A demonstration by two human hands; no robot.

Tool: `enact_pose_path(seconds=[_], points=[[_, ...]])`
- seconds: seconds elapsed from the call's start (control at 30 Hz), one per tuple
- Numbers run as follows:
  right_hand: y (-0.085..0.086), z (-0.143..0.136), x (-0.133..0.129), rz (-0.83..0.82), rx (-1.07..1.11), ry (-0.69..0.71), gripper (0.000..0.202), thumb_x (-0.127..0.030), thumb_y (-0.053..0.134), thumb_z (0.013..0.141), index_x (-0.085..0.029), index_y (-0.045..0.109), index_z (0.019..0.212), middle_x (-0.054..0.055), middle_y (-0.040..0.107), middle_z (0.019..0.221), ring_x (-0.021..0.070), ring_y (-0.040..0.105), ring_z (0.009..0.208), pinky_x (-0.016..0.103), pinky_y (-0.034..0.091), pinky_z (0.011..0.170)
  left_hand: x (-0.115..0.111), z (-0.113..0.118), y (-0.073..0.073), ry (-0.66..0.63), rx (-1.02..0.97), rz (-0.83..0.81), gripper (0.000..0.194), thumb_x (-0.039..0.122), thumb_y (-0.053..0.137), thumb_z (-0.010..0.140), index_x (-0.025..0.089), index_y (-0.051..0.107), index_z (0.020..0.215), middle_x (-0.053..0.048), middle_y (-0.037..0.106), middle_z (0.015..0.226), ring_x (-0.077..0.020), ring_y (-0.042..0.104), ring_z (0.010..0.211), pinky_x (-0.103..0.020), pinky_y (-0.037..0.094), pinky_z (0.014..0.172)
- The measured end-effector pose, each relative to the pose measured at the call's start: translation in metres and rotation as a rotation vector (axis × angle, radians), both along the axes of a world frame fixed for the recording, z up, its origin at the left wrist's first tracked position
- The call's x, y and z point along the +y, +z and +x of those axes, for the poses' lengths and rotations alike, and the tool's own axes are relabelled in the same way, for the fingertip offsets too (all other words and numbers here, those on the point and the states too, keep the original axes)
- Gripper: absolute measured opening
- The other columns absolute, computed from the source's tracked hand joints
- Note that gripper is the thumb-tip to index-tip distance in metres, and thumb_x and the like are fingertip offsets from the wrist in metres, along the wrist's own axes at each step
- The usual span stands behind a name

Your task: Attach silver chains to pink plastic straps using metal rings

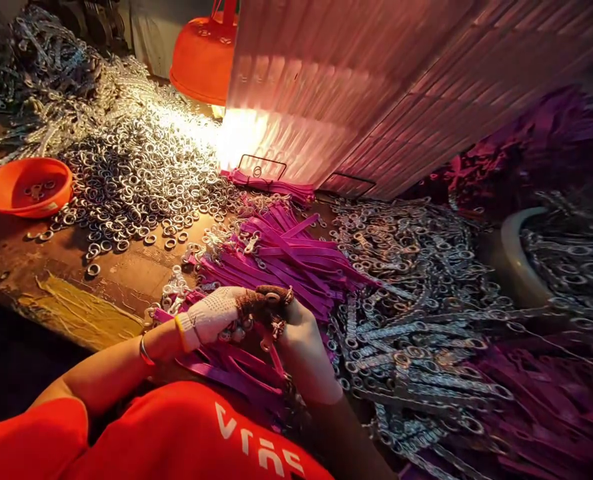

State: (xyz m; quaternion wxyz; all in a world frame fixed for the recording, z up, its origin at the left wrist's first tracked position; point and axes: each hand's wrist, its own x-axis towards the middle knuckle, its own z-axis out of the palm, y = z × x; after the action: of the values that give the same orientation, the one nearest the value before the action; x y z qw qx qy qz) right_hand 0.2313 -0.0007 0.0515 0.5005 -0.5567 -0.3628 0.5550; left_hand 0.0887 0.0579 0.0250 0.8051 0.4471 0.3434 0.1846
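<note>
My left hand [221, 315] and my right hand [303, 343], in white knit gloves with dark worn fingertips, meet close in front of my body. Their fingers are closed and pressed together. A small metal ring [273, 296] shows at the meeting fingertips. Beneath the left fingers several metal rings [239, 328] peek out of the palm. From the right hand hangs a pinkish strap [277, 362] with metal fittings by the fingers. Which fingers pinch which part is partly hidden. Magenta straps [286, 257] with metal snap hooks lie behind and under the hands.
A large heap of metal rings [141, 173] lies at left under an orange lamp [203, 60]. An orange bowl [56, 193] holds a few rings. Braided pieces with ring ends [416, 360] are piled at right. A ribbed translucent panel [351, 87] stands at the back.
</note>
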Motion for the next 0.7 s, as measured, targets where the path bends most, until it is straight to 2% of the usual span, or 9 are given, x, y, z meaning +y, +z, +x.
enact_pose_path(seconds=[0.1, 0.17, 0.27, 0.4, 0.5, 0.6, 0.7], points=[[0.006, 0.002, -0.002, -0.051, 0.025, -0.026, 0.037, -0.032, 0.077, 0.071, -0.021, 0.066, 0.104, 0.005, 0.072, 0.099, 0.0215, 0.067, 0.089, 0.032, 0.056, 0.077, 0.002, -0.002, 0.004, 0.030, -0.042, -0.165, 0.035, 0.044, 0.069, 0.074, 0.012, 0.067, 0.089, -0.002, 0.063, 0.064, -0.0094, 0.055, 0.046, -0.017, 0.025, 0.036], [0.010, 0.007, -0.002, -0.039, -0.030, -0.004, 0.037, -0.036, 0.078, 0.071, -0.021, 0.067, 0.103, 0.004, 0.072, 0.095, 0.0207, 0.066, 0.089, 0.031, 0.054, 0.077, 0.004, -0.004, 0.009, 0.090, -0.027, -0.247, 0.035, 0.044, 0.071, 0.072, 0.013, 0.065, 0.087, -0.002, 0.065, 0.064, -0.0087, 0.054, 0.044, -0.017, 0.021, 0.034], [0.015, 0.013, -0.003, -0.022, -0.099, 0.041, 0.036, -0.035, 0.077, 0.069, -0.020, 0.068, 0.100, 0.004, 0.072, 0.094, 0.0209, 0.066, 0.090, 0.030, 0.054, 0.077, 0.002, -0.008, 0.013, 0.089, 0.033, -0.177, 0.034, 0.042, 0.072, 0.074, 0.013, 0.065, 0.090, -0.002, 0.065, 0.060, -0.0058, 0.045, 0.038, -0.017, 0.021, 0.035], [0.011, 0.016, -0.009, -0.008, -0.175, 0.101, 0.033, -0.032, 0.070, 0.074, -0.018, 0.068, 0.105, 0.006, 0.073, 0.095, 0.0228, 0.068, 0.090, 0.033, 0.055, 0.076, -0.006, -0.009, 0.012, 0.050, 0.053, -0.063, 0.031, 0.042, 0.072, 0.076, 0.013, 0.063, 0.081, 0.000, 0.061, 0.055, -0.0072, 0.047, 0.041, -0.017, 0.027, 0.037], [0.001, 0.024, -0.020, 0.135, -0.468, 0.104, 0.037, -0.026, 0.057, 0.083, -0.020, 0.064, 0.119, 0.009, 0.071, 0.112, 0.0244, 0.066, 0.103, 0.039, 0.054, 0.090, -0.012, -0.008, 0.015, 0.009, 0.046, -0.101, 0.030, 0.043, 0.069, 0.078, 0.015, 0.057, 0.075, 0.003, 0.055, 0.050, -0.0062, 0.042, 0.037, -0.017, 0.027, 0.036], [-0.010, 0.035, -0.033, 0.322, -0.785, 0.123, 0.050, -0.014, 0.051, 0.082, -0.023, 0.058, 0.131, 0.010, 0.063, 0.129, 0.0247, 0.058, 0.121, 0.043, 0.045, 0.106, -0.016, -0.007, 0.022, -0.019, 0.068, -0.086, 0.030, 0.042, 0.068, 0.080, 0.016, 0.055, 0.074, 0.004, 0.053, 0.051, -0.0057, 0.041, 0.038, -0.017, 0.027, 0.037], [-0.014, 0.041, -0.042, 0.341, -0.830, 0.183, 0.055, -0.008, 0.047, 0.080, -0.022, 0.056, 0.132, 0.010, 0.064, 0.128, 0.0237, 0.057, 0.122, 0.041, 0.046, 0.105, -0.021, -0.003, 0.028, -0.009, 0.132, 0.030, 0.032, 0.045, 0.065, 0.083, 0.015, 0.057, 0.075, 0.003, 0.055, 0.053, -0.0052, 0.040, 0.039, -0.017, 0.026, 0.037]])
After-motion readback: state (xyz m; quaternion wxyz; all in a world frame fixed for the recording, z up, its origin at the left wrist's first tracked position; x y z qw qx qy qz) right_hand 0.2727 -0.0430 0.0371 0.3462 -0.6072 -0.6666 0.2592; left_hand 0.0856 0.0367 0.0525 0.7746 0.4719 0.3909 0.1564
